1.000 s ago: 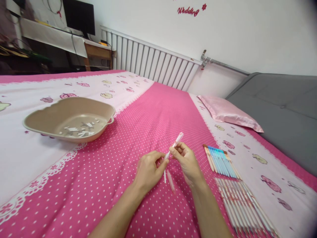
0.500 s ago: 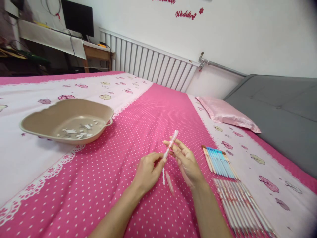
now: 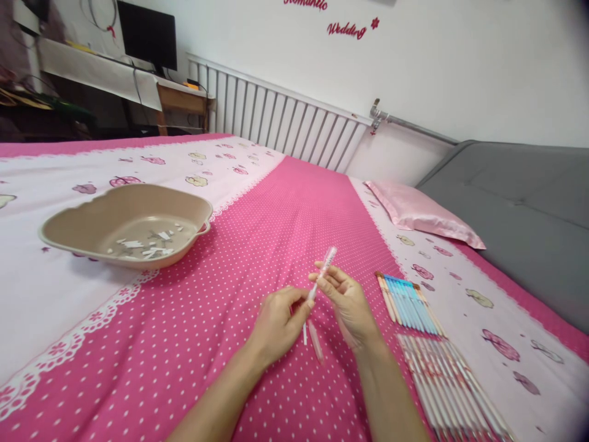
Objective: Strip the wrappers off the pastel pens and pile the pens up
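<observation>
Between both hands is a pale pink pen [image 3: 327, 260], tilted with its upper end away from me. My left hand [image 3: 282, 320] pinches its lower, whitish end between thumb and fingers. Higher up the barrel, my right hand [image 3: 348, 299] grips it with thumb and fingertips. On the dotted bedspread just below the hands lie a thin white stick [image 3: 304, 334] and a slim pink translucent pen part [image 3: 316, 344]. The stick's upper end is hidden behind my left hand.
Right of my hands lie a row of blue and peach pens [image 3: 407, 302] and a row of pale patterned pens [image 3: 448, 383]. A beige basin [image 3: 184, 197] at left holds small white scraps. Beyond are a pink pillow [image 3: 421, 212] and a grey headboard [image 3: 519, 190].
The pen has shifted slightly right and down, and its barrel has turned so dark print shows. The right-hand fingers have closed more around it.
</observation>
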`<state>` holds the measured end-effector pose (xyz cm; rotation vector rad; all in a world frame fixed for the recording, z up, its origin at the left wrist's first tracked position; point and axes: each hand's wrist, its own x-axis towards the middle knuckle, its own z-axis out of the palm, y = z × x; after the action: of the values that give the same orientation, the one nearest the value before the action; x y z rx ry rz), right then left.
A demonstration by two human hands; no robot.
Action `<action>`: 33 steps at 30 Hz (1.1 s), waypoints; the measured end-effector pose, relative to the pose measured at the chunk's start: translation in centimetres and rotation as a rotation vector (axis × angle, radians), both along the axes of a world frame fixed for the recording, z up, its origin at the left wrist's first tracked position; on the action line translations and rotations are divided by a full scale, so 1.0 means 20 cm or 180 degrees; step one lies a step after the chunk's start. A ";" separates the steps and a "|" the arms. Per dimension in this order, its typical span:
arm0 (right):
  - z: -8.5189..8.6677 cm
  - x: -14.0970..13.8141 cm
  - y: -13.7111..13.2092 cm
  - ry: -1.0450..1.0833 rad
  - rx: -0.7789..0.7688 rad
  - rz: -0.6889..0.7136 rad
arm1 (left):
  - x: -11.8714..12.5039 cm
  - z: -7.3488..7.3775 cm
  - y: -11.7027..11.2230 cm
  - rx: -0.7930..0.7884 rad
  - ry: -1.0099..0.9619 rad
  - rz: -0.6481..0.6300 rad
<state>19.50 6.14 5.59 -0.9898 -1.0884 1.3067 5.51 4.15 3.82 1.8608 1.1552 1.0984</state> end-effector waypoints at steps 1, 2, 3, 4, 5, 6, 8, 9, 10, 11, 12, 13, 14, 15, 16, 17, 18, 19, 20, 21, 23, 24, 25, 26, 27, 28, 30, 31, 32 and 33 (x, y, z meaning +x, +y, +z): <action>0.00 0.00 0.00 -0.0006 0.0000 -0.0042 | 0.00 0.00 0.00 0.0002 -0.0027 0.0002; -0.01 0.00 0.00 -0.0015 0.0008 -0.0076 | 0.00 0.00 0.00 -0.0004 -0.0050 0.0001; -0.01 0.00 0.00 -0.0029 0.0016 -0.0103 | 0.00 -0.01 0.00 -0.0016 -0.0061 0.0002; -0.01 0.00 0.01 -0.0047 0.0022 -0.0127 | 0.00 -0.01 0.00 -0.0033 -0.0056 0.0004; -0.01 0.00 0.01 -0.0066 0.0021 -0.0150 | 0.00 -0.01 0.00 -0.0049 -0.0038 0.0003; -0.01 0.00 0.00 -0.0087 0.0012 -0.0174 | 0.00 -0.01 0.00 -0.0059 -0.0014 -0.0002; -0.01 0.00 0.00 -0.0132 -0.0009 -0.0198 | 0.00 0.00 0.00 -0.0062 0.0013 -0.0026; 0.00 -0.01 -0.01 -0.0149 -0.0012 -0.0181 | 0.00 0.00 0.00 -0.0065 0.0008 -0.0050; 0.00 -0.01 -0.01 -0.0155 -0.0011 -0.0144 | 0.00 0.00 0.00 -0.0070 -0.0008 -0.0078; 0.01 -0.01 -0.01 -0.0144 -0.0003 -0.0094 | 0.00 0.00 0.00 -0.0078 -0.0031 -0.0097; 0.01 -0.01 -0.02 -0.0116 0.0010 -0.0038 | 0.00 0.00 0.00 -0.0086 -0.0054 -0.0101; 0.02 -0.01 -0.02 -0.0076 0.0028 0.0022 | 0.00 0.01 -0.01 -0.0091 -0.0075 -0.0097; 0.02 -0.01 -0.02 -0.0033 0.0050 0.0073 | 0.00 0.01 -0.01 -0.0088 -0.0088 -0.0084; 0.02 -0.01 -0.02 0.0004 0.0072 0.0120 | 0.00 0.01 -0.01 -0.0076 -0.0094 -0.0062; 0.02 -0.01 -0.02 0.0025 0.0090 0.0165 | 0.00 0.01 -0.01 -0.0061 -0.0095 -0.0042; 0.02 -0.01 -0.02 0.0033 0.0100 0.0209 | 0.00 0.01 -0.01 -0.0049 -0.0091 -0.0029; 0.01 -0.01 -0.01 0.0034 0.0102 0.0238 | 0.00 0.01 0.00 -0.0038 -0.0085 -0.0022; 0.01 -0.01 -0.01 0.0033 0.0100 0.0254 | 0.00 0.01 0.00 -0.0032 -0.0080 -0.0019; 0.01 -0.01 -0.01 0.0034 0.0099 0.0257 | 0.00 0.01 0.00 -0.0029 -0.0074 -0.0017; 0.00 -0.01 -0.01 0.0038 0.0101 0.0246 | 0.00 0.01 0.00 -0.0030 -0.0068 -0.0024; 0.00 -0.01 0.00 0.0045 0.0108 0.0200 | 0.00 0.01 0.00 -0.0032 -0.0062 -0.0040; 0.00 -0.01 0.00 0.0048 0.0107 0.0174 | 0.00 0.01 0.00 -0.0037 -0.0068 -0.0047; -0.01 -0.01 0.00 0.0052 0.0104 0.0148 | 0.00 0.00 0.00 -0.0040 -0.0078 -0.0050; -0.01 -0.01 0.00 0.0059 0.0099 0.0121 | 0.00 0.00 0.00 -0.0043 -0.0087 -0.0052; -0.01 -0.01 0.00 0.0065 0.0093 0.0098 | 0.00 0.00 0.00 -0.0045 -0.0097 -0.0052; -0.01 -0.01 0.00 0.0073 0.0090 0.0073 | 0.00 0.00 0.00 -0.0044 -0.0105 -0.0053; -0.01 -0.01 0.00 0.0078 0.0093 0.0007 | 0.00 -0.01 0.00 -0.0032 -0.0124 -0.0066; -0.01 -0.01 0.00 0.0067 0.0096 -0.0022 | 0.00 -0.01 0.00 -0.0025 -0.0134 -0.0072; 0.00 -0.01 0.00 0.0051 0.0101 -0.0043 | 0.00 0.00 0.00 -0.0017 -0.0143 -0.0075; 0.00 -0.01 0.00 0.0031 0.0109 -0.0052 | 0.00 0.00 0.00 -0.0009 -0.0150 -0.0074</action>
<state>19.26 6.16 5.51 -0.9641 -1.0900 1.2746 5.55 4.07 3.73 1.8321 1.1053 1.1211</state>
